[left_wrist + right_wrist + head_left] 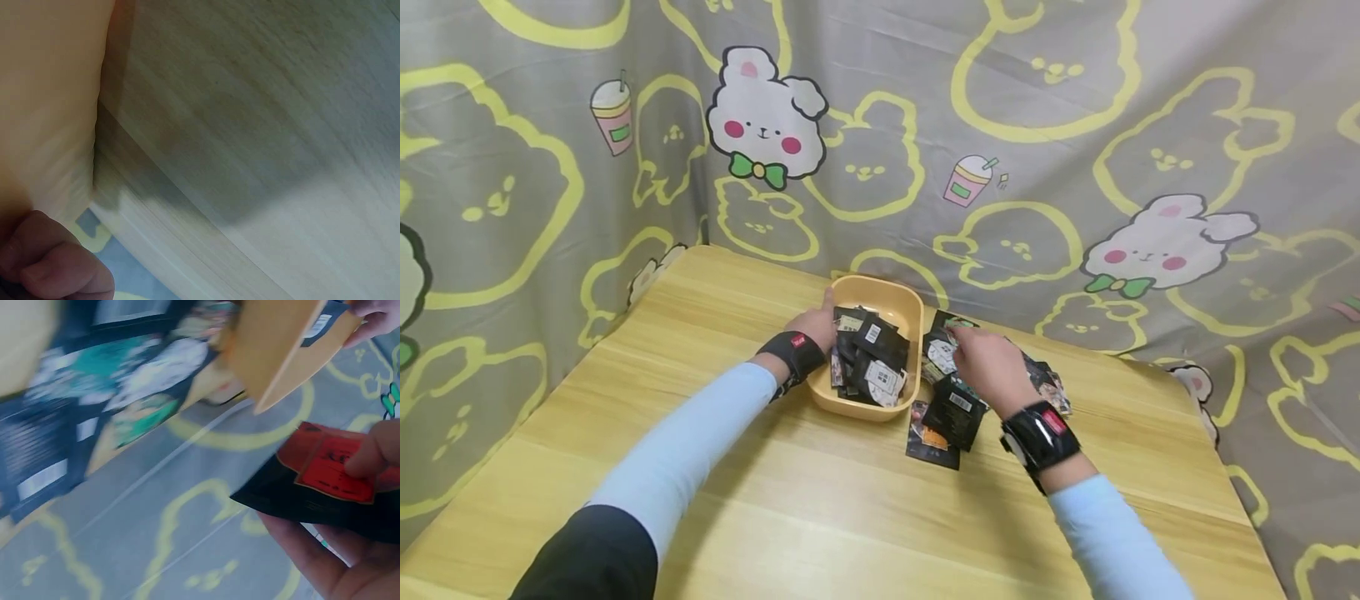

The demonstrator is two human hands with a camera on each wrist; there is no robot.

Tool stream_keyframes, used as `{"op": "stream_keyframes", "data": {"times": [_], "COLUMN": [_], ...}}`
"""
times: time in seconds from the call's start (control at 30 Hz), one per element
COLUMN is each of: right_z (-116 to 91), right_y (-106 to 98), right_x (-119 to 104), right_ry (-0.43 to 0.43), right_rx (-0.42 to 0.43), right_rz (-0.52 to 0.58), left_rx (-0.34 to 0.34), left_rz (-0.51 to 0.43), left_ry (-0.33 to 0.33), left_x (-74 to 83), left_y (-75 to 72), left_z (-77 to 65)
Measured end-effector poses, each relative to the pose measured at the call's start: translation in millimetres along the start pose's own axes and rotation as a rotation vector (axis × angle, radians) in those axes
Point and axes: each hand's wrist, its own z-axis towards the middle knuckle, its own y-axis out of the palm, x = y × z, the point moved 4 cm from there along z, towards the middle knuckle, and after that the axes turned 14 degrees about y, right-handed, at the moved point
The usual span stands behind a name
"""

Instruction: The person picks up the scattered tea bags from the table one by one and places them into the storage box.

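A yellow-orange plastic tub (872,292) stands on the table with several black sachets (880,340) heaped inside, some with white labels. My left hand (814,329) grips its left rim; in the left wrist view, curled fingers (65,269) show beside the tub wall (50,106). Over the loose sachets (955,417) to the right of the tub is my right hand (996,367). Between thumb and fingers it pinches a black sachet with a red label (334,469), plain in the right wrist view but mostly hidden by the hand in the head view.
The wooden table (820,508) runs toward me and to both sides. A grey curtain (895,75) with yellow cartoon outlines hangs close behind the tub and along the sides. More sachets (1048,387) lie right of my right hand.
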Motion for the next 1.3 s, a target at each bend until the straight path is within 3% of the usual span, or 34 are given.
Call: {"op": "stream_keyframes", "data": {"times": [0.13, 0.33, 0.57, 0.8, 1.13, 1.3], "right_z": [22.4, 41.7, 39.8, 31.0, 8.6, -6.2], "right_y": [4.5, 9.1, 31.4, 39.8, 39.8, 51.6], "right_x": [-32.5, -66.0, -66.1, -28.1, 77.2, 114.0], "right_ry": [-0.071, -0.141, -0.138, -0.071, 0.079, 0.12], "right_rx": [0.051, 0.052, -0.214, -0.224, -0.238, -0.289], "right_rz": [-0.025, -0.039, 0.027, 0.024, -0.006, -0.04], "left_rx": [-0.009, -0.014, -0.028, -0.014, 0.004, -0.001], "left_rz": [0.019, 0.05, 0.085, 0.058, 0.04, 0.051], "left_ry": [-0.006, -0.012, 0.002, -0.002, 0.019, 0.006], "left_x": [-2.0, -5.1, -4.3, -6.6, -2.3, -2.8], "left_y": [2.7, 3.6, 5.2, 4.7, -0.6, 2.0], "left_z": [1.8, 4.1, 5.2, 6.4, 4.5, 3.7]}}
